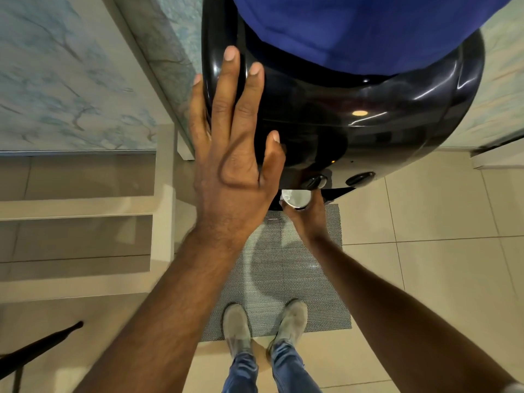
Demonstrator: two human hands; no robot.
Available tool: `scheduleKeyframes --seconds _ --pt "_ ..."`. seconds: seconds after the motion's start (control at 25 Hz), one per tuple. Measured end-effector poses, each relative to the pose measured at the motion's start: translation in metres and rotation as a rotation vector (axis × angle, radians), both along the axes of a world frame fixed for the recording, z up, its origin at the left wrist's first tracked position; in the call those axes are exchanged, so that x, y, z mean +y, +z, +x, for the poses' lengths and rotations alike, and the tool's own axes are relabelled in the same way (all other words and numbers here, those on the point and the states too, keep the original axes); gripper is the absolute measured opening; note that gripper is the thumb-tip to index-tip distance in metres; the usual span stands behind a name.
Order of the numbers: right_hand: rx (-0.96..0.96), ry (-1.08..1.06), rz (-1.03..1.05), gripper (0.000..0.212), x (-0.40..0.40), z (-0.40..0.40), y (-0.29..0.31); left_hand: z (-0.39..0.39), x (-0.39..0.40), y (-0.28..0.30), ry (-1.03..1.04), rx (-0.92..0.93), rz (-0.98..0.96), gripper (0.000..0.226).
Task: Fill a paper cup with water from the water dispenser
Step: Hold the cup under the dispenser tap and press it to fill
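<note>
A glossy black water dispenser (354,120) fills the upper middle, with a blue bottle (354,26) on top. My left hand (235,154) lies flat and spread against its upper left side, holding nothing. Low on its front are two dark taps (316,181). My right hand (307,215) grips a white paper cup (296,198) directly under the left tap. The cup's mouth faces up and looks pale inside; I cannot tell how much water is in it.
A grey woven mat (283,279) lies on the beige tile floor in front of the dispenser, with my shoes (263,326) on its near edge. Beige steps (76,222) run along the left. A dark rod (37,347) crosses the lower left corner.
</note>
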State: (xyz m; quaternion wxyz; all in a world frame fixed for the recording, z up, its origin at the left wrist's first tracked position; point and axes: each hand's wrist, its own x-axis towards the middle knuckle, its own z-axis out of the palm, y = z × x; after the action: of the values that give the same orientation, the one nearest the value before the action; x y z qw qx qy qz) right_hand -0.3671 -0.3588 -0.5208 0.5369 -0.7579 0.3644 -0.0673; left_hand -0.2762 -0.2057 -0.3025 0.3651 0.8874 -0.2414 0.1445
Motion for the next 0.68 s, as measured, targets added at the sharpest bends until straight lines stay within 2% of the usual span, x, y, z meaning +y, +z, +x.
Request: scheduleKeyframes --seconds 0.44,0.68 --pt "-0.037 0.059 -0.018 0.063 0.002 -0.05 0.052 -0.007 -0.003 0.011 0.071 0.048 0.089 0.067" --pt "-0.01 0.124 0.0 0.076 0.011 -0.087 0.106 -0.022 -0.003 0.035 0.09 0.251 0.11 0.068"
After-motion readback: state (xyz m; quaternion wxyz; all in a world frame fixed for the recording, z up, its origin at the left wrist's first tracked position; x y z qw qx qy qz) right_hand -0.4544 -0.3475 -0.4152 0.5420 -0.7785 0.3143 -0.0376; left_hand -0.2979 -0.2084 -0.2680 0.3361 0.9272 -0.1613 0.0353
